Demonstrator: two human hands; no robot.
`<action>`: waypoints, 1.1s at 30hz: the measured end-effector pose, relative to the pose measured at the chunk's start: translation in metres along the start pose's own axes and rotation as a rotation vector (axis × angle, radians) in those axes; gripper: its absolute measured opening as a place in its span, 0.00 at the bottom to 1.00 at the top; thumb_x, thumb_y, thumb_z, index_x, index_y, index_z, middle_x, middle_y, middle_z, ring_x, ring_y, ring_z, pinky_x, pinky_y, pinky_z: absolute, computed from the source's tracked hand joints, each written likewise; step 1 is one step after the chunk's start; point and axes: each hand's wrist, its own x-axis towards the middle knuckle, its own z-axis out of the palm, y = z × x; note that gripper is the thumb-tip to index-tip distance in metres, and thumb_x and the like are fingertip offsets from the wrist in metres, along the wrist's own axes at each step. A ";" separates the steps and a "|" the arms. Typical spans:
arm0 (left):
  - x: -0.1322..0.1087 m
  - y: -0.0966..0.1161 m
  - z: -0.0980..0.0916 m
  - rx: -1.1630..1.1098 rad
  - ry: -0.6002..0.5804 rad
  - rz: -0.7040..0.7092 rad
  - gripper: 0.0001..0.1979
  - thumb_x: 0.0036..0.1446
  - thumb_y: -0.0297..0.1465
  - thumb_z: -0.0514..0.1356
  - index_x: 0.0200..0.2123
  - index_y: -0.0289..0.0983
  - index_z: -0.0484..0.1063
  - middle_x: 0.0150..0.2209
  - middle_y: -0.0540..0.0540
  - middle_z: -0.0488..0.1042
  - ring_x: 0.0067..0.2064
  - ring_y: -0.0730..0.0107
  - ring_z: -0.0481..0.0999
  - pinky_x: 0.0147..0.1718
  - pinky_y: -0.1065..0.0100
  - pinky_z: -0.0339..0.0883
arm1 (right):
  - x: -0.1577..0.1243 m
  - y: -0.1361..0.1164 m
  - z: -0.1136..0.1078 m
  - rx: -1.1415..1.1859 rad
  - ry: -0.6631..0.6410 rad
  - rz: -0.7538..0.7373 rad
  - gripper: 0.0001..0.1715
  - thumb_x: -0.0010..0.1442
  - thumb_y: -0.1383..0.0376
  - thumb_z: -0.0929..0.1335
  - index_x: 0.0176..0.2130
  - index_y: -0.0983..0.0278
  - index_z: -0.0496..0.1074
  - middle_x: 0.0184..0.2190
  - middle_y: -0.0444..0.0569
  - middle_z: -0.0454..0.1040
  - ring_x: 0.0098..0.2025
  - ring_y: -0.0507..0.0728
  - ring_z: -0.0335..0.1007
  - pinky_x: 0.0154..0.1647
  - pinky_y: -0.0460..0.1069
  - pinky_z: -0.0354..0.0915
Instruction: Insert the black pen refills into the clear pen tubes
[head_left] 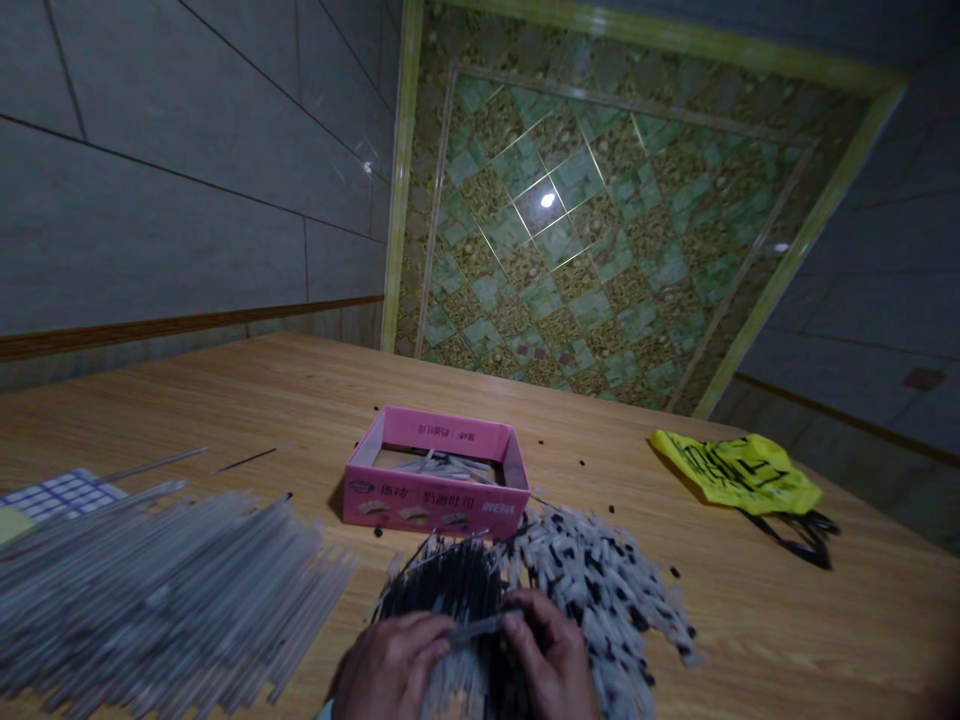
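Observation:
At the bottom centre, my left hand [397, 660] and my right hand [546, 655] face each other. A short translucent plastic tube [477, 629] runs between them, its ends pinched by the fingers of both. Below and behind the hands lies a bundle of thin black sticks [450, 575], with pale tubes among them. To the right of my right hand spreads a heap of short clear tubes with black pieces [600, 580]. A large pile of long translucent tubes [172, 590] lies left of my left hand.
A pink open box [435, 505] holding some pale tubes stands just beyond the hands. A yellow bag [739, 470] with black straps lies at the right. A checked cloth [64, 492] is at the left. Small black bits dot the wooden table [247, 400]; tiled walls rise behind.

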 end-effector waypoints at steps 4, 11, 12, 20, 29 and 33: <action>-0.002 -0.001 0.004 0.013 0.054 0.004 0.10 0.50 0.31 0.58 0.31 0.49 0.79 0.27 0.48 0.80 0.29 0.63 0.77 0.28 0.71 0.68 | -0.003 0.004 0.008 0.036 0.062 -0.016 0.16 0.54 0.55 0.65 0.26 0.65 0.71 0.17 0.42 0.64 0.20 0.52 0.60 0.20 0.43 0.57; -0.008 -0.005 0.009 0.209 0.062 0.069 0.10 0.50 0.28 0.58 0.32 0.46 0.78 0.28 0.48 0.80 0.29 0.64 0.78 0.27 0.73 0.69 | -0.005 0.011 0.016 0.070 0.139 0.021 0.17 0.51 0.54 0.67 0.25 0.65 0.71 0.16 0.42 0.63 0.19 0.52 0.59 0.19 0.43 0.56; -0.009 -0.006 0.009 0.229 0.073 0.089 0.11 0.50 0.27 0.57 0.32 0.45 0.78 0.28 0.48 0.80 0.28 0.65 0.78 0.27 0.74 0.70 | -0.004 0.012 0.017 0.070 0.150 0.025 0.17 0.51 0.54 0.67 0.25 0.65 0.71 0.15 0.43 0.64 0.18 0.52 0.59 0.19 0.44 0.56; -0.011 -0.013 0.009 0.370 0.055 0.188 0.15 0.52 0.23 0.51 0.34 0.42 0.76 0.28 0.48 0.79 0.29 0.68 0.77 0.27 0.74 0.70 | -0.004 0.018 0.023 0.144 0.179 0.056 0.18 0.48 0.53 0.68 0.24 0.66 0.71 0.14 0.42 0.63 0.16 0.50 0.57 0.17 0.43 0.55; 0.000 -0.005 0.002 0.385 0.095 0.175 0.14 0.53 0.26 0.51 0.32 0.45 0.76 0.26 0.50 0.78 0.26 0.71 0.77 0.27 0.76 0.69 | 0.001 0.013 0.024 0.373 0.170 0.198 0.26 0.45 0.50 0.71 0.37 0.67 0.72 0.17 0.44 0.68 0.16 0.50 0.60 0.15 0.43 0.57; -0.001 -0.004 0.002 0.368 0.069 0.160 0.15 0.53 0.26 0.50 0.32 0.45 0.76 0.25 0.50 0.78 0.26 0.72 0.76 0.26 0.77 0.69 | 0.003 0.013 0.021 0.408 0.156 0.214 0.26 0.45 0.50 0.71 0.35 0.68 0.71 0.15 0.44 0.68 0.13 0.49 0.58 0.13 0.43 0.58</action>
